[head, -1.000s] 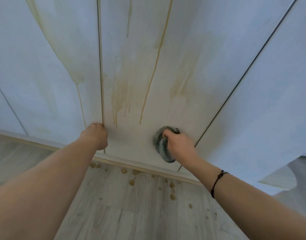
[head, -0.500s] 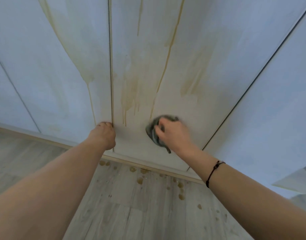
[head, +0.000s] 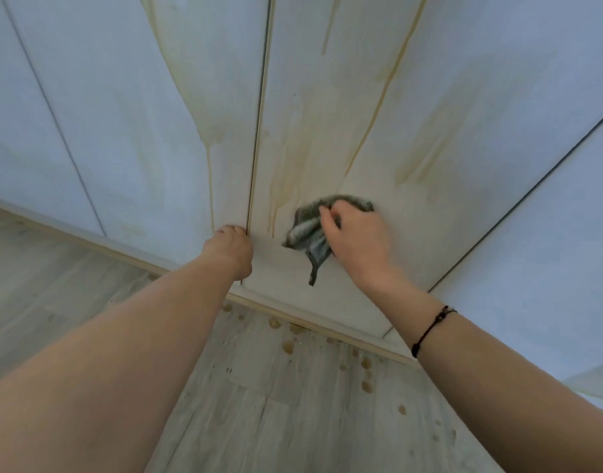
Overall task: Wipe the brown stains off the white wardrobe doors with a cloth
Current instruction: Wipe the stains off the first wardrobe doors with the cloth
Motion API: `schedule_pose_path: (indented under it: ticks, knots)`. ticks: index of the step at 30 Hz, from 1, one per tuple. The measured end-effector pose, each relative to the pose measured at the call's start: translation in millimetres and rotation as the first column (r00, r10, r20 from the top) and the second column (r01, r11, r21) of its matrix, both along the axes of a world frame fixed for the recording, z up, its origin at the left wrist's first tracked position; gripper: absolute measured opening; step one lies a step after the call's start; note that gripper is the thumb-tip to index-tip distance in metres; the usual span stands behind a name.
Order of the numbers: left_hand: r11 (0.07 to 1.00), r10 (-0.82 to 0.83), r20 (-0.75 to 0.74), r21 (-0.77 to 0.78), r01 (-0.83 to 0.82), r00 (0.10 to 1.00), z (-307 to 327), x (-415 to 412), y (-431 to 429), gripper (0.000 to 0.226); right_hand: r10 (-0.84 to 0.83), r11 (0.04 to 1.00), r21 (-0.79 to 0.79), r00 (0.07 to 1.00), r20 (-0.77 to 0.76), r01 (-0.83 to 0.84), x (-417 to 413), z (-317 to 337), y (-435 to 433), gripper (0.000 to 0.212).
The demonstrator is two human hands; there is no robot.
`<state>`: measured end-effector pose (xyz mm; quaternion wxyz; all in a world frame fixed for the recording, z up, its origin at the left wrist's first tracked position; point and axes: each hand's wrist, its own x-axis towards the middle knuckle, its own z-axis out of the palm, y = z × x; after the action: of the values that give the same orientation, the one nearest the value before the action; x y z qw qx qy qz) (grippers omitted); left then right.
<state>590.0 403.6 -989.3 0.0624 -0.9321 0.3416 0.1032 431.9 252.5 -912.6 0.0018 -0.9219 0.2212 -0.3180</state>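
Right hand [head: 358,240]: fingers curled round the cloth [head: 308,233], pressing it on the door [head: 429,131] near its bottom edge (stains [head: 293,172] just above).
Left hand [head: 230,249]: at the door seam; fingers hidden, can't tell its grip.

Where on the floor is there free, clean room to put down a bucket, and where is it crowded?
The floor left of the left forearm, bordered by the wardrobe's base strip, looks bare, without visible drops. Between the two forearms, under the stained door, brown drops lie along the strip and spread rightward: crowded there.
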Motion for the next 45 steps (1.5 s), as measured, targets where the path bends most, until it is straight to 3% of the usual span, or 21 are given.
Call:
schedule_pose_path:
  ticks: [2, 3, 5, 7, 8, 10, 15, 18, 22, 24, 27, 29, 30, 32, 34, 36, 38, 42, 43, 45]
  knots:
    - [1.0, 0.003, 0.004, 0.012, -0.003, 1.0, 0, -1, -1, 0.065, 0.011, 0.998, 0.063, 0.992, 0.124, -0.019, 15, 15, 7, 0.04]
    - [1.0, 0.002, -0.002, 0.007, -0.002, 1.0, 1, -1, -1, 0.066, 0.015, 0.999, 0.05, 0.996, 0.086, -0.019, 19, 15, 10, 0.037]
    - [1.0, 0.005, -0.011, -0.011, -0.006, 1.0, 4, 0, 0, 0.064, 0.037, 0.999, 0.037, 0.984, -0.173, -0.031, 13, -3, 13, 0.027]
    - [0.999, 0.01, -0.03, -0.035, -0.011, 1.0, 5, 2, 1, 0.062, 0.043, 0.998, 0.053, 0.886, -0.461, -0.02, -2, -29, 13, 0.018]
    - [0.999, 0.013, -0.044, -0.042, -0.015, 0.999, 6, 3, 2, 0.062, 0.048, 0.998, 0.055, 0.846, -0.531, -0.023, -7, -38, 11, 0.016]
    - [0.999, 0.018, -0.059, -0.037, -0.02, 0.998, 4, 3, 2, 0.062, 0.074, 0.997, 0.066, 0.865, -0.497, -0.047, -6, -39, 5, 0.014]
    - [0.999, 0.031, -0.064, -0.02, -0.032, 0.997, 4, -2, -1, 0.065, 0.162, 0.985, 0.073, 0.979, -0.126, -0.154, 23, -7, 6, 0.018]
    - [0.999, 0.021, -0.064, -0.034, -0.023, 0.998, 6, 0, 2, 0.064, 0.236, 0.967, 0.159, 0.934, -0.267, -0.199, 18, -26, 10, 0.015]
    - [0.997, 0.014, -0.079, -0.075, -0.02, 0.997, 8, 2, 6, 0.064, 0.254, 0.954, 0.283, 0.758, -0.601, -0.095, -1, -55, 15, 0.019]
    - [0.997, 0.005, -0.074, -0.072, -0.011, 0.997, 7, 2, 6, 0.063, 0.259, 0.952, 0.284, 0.79, -0.556, -0.113, 8, -47, 17, 0.025]
    - [0.997, -0.01, -0.066, -0.083, 0.005, 0.998, 3, 1, 5, 0.062, 0.259, 0.941, 0.284, 0.933, -0.249, -0.185, 35, -16, 26, 0.022]
    - [0.996, -0.011, -0.06, -0.094, 0.005, 0.998, 4, 1, 6, 0.06, 0.277, 0.921, 0.3, 0.959, -0.052, -0.25, 50, 0, 32, 0.02]
    - [0.994, -0.008, -0.066, -0.105, 0.001, 0.998, 4, 2, 6, 0.06, 0.287, 0.908, 0.327, 0.958, -0.028, -0.262, 53, 1, 35, 0.021]
    - [0.992, -0.02, -0.056, -0.122, 0.013, 0.998, 6, 4, 8, 0.061, 0.288, 0.895, 0.398, 0.942, -0.173, -0.201, 49, -13, 38, 0.024]
    - [0.992, -0.037, -0.046, -0.119, 0.031, 0.998, 6, 7, 11, 0.059, 0.273, 0.904, 0.42, 0.859, -0.434, -0.075, 34, -37, 40, 0.026]
    - [0.993, -0.046, -0.048, -0.112, 0.04, 0.998, 5, 8, 14, 0.056, 0.258, 0.907, 0.421, 0.788, -0.559, 0.002, 24, -48, 39, 0.03]
    - [0.992, -0.052, -0.046, -0.116, 0.046, 0.998, 3, 8, 14, 0.056, 0.257, 0.893, 0.449, 0.832, -0.492, -0.011, 32, -42, 38, 0.03]
    - [0.985, -0.079, -0.038, -0.157, 0.072, 0.996, -2, 9, 14, 0.055, 0.285, 0.881, 0.421, 0.952, -0.111, -0.215, 66, -16, 47, 0.027]
    - [0.983, -0.088, -0.037, -0.162, 0.081, 0.995, -2, 9, 15, 0.055, 0.291, 0.878, 0.42, 0.953, -0.087, -0.23, 70, -18, 48, 0.027]
    - [0.982, -0.091, -0.029, -0.17, 0.084, 0.995, -1, 10, 19, 0.057, 0.303, 0.884, 0.439, 0.913, -0.273, -0.162, 66, -38, 45, 0.028]
